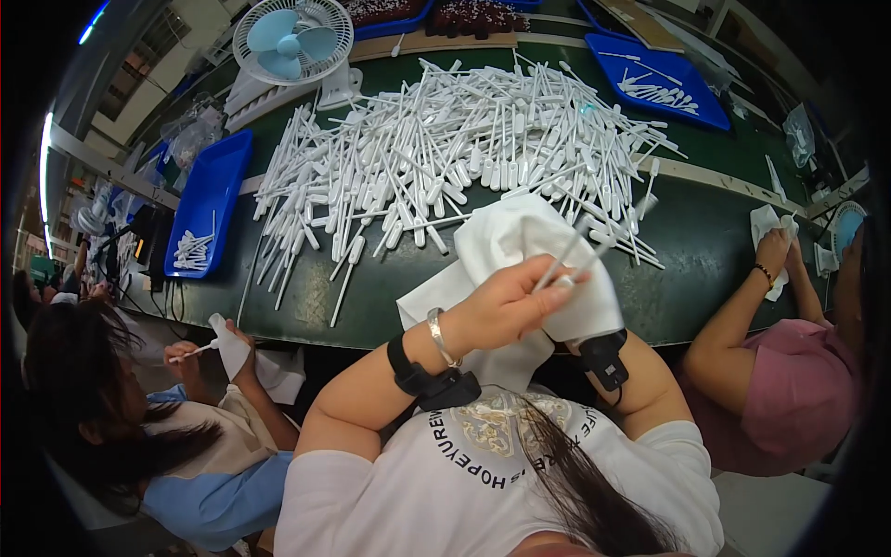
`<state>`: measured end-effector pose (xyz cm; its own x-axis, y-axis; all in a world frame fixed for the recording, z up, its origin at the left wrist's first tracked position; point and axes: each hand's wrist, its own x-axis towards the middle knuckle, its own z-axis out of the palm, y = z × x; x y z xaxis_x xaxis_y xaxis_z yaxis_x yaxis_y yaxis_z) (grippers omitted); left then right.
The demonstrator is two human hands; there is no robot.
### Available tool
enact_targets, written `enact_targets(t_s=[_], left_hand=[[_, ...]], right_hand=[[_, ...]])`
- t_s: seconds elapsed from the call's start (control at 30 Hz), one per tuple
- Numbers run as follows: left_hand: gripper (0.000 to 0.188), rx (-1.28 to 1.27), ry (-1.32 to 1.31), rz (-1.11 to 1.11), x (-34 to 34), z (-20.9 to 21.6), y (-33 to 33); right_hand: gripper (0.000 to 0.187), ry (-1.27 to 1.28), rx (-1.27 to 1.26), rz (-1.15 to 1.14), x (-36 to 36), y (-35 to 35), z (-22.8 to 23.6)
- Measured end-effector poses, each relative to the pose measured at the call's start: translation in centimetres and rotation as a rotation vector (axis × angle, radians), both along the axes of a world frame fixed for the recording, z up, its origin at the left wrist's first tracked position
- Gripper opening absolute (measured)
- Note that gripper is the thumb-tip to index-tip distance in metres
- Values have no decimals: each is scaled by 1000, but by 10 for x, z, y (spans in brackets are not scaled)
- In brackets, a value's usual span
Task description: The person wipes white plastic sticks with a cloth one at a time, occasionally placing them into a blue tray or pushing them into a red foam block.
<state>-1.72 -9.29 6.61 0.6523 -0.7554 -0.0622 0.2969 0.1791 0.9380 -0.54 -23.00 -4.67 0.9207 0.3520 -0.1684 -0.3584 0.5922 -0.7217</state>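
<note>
My left hand [529,295], with a silver bangle and a black band on the wrist, is closed in a pinch on thin white sticks [568,262], blurred by motion. Draped over my right hand is a white cloth [506,232]; it hides those fingers, so their grip cannot be told. A black strap with a small box [603,360] circles the right wrist. Just beyond both hands lies a large heap of white sticks [483,139], each with a thin stem and a thicker, rounded end.
Blue trays with some sticks stand at the left [239,172] and far right [594,48]. A fan [290,45] sits at the back left of the dark green table [705,218]. Co-workers holding white cloths sit on either side, at left [213,455] and right [780,390].
</note>
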Motion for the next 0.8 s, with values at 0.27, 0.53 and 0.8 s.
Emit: enact_targets(t_s=[0.27,0.53,0.8], left_hand=[[12,324,-96,368,15,-46,27],[11,610,-805,671,7,-55,19],[13,604,-722,636,-11,-51,35]], right_hand=[[29,-158,-138,-193,-23,-2,48],[34,-212,-32,-13,7,11,12],[40,-172,120,-41,6,5,37]])
